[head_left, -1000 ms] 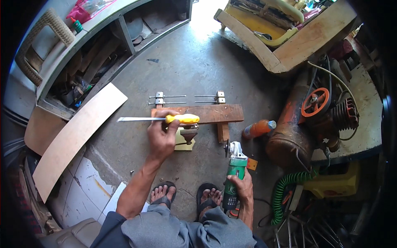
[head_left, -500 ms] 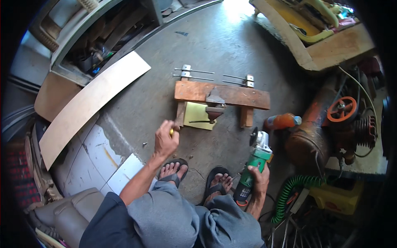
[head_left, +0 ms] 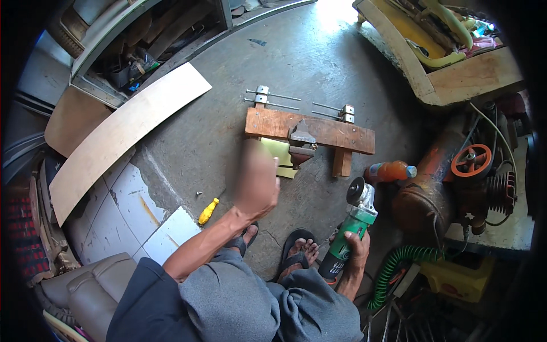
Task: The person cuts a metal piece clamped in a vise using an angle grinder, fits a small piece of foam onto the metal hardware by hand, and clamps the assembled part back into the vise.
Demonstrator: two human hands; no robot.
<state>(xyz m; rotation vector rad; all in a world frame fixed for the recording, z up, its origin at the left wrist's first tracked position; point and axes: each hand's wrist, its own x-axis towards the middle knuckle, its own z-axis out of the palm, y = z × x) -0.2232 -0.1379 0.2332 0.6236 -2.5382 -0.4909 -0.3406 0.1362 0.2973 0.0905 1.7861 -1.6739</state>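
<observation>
Right hand [head_left: 358,248] wraps fingers round grinder [head_left: 342,243], disc [head_left: 355,190] ahead of them; left hand [head_left: 256,185] blurred, can't tell. Probably grinder-handling; next needs steady grip.

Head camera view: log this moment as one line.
left hand: partly blurred, grip unclear, near vise | right hand: holding green angle grinder | yellow-handled screwdriver: on floor | vise: on wooden bench
</observation>
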